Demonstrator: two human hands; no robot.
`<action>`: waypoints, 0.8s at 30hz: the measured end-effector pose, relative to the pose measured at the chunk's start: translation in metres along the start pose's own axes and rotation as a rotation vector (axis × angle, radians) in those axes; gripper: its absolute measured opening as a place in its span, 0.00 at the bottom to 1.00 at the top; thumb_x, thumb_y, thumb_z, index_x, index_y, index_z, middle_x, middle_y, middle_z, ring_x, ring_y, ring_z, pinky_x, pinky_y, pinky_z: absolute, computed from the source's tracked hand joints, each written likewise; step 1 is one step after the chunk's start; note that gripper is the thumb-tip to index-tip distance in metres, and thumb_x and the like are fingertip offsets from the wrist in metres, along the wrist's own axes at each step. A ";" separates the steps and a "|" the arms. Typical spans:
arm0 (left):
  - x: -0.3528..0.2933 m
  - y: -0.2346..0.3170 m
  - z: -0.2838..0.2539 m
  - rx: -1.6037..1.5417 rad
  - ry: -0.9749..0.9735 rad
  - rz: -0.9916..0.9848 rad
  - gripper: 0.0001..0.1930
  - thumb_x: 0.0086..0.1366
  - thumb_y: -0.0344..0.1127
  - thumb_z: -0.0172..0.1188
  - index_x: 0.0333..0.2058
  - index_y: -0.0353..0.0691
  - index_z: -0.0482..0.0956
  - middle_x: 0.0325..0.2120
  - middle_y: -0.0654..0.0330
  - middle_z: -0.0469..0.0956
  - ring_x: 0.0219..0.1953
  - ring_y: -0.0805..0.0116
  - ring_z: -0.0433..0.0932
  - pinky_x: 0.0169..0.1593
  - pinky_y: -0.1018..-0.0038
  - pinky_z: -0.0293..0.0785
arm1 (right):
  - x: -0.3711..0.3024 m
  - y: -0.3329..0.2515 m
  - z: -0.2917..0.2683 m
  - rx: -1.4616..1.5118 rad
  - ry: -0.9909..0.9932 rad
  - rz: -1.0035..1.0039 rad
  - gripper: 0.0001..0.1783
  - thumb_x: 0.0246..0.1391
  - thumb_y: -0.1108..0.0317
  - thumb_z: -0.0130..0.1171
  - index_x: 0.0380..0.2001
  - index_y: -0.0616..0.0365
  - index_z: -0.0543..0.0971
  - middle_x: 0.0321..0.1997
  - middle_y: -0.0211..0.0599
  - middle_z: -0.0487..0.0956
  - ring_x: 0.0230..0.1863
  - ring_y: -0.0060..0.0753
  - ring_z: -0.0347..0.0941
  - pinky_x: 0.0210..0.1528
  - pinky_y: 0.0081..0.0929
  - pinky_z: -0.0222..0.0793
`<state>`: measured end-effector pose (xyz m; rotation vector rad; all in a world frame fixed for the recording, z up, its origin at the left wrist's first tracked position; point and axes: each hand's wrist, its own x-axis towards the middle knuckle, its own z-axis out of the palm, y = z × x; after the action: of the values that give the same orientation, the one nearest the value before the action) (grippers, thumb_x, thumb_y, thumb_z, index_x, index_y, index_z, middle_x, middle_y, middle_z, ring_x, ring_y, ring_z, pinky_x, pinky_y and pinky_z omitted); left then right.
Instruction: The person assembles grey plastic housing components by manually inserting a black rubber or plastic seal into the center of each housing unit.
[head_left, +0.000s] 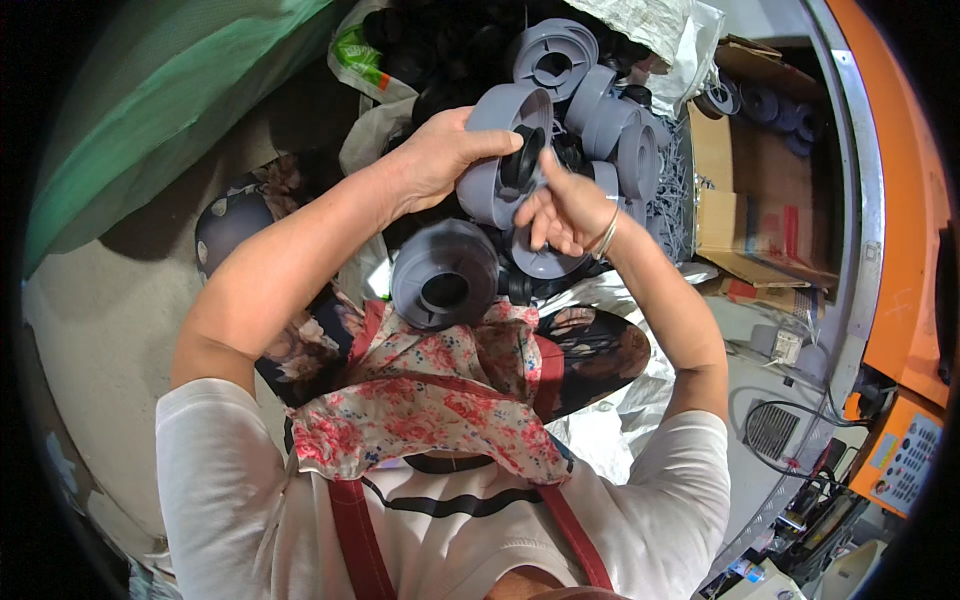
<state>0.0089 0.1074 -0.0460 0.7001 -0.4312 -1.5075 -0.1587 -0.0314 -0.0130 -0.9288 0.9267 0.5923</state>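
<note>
My left hand [437, 160] grips a round grey plastic part [480, 185] by its side. The thumb of that hand rests on a black ring [522, 160] seated at the part's centre. Just to the right is my right hand [568, 205], its thumb raised toward the black ring and its fingers loosely bent and apart, with nothing seen in them. Another grey plastic part [425, 265] with a dark centre hole lies nearer to me, by my lap. Beneath my right hand sits one more grey part [545, 258], partly hidden.
Several grey parts [600, 110] are heaped beyond my hands, beside grey plastic shavings [675, 190]. A bag of black pieces [410, 50] is at the far left. At right are a cardboard box [740, 220] and an orange machine frame [905, 200]. Green sheeting [160, 110] hangs at left.
</note>
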 end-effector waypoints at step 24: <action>-0.011 -0.046 -0.006 1.636 -0.441 0.557 0.36 0.37 0.28 0.65 0.50 0.33 0.68 0.50 0.47 0.68 0.54 0.49 0.66 0.58 0.64 0.61 | 0.017 0.039 -0.074 -1.876 0.574 -0.225 0.35 0.32 0.55 0.66 0.43 0.67 0.69 0.32 0.52 0.77 0.37 0.51 0.75 0.42 0.37 0.70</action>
<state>-0.0222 0.1225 -0.0786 1.2812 -2.0936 -0.4797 -0.2103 -0.0757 -0.0642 -2.9426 0.5052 0.9781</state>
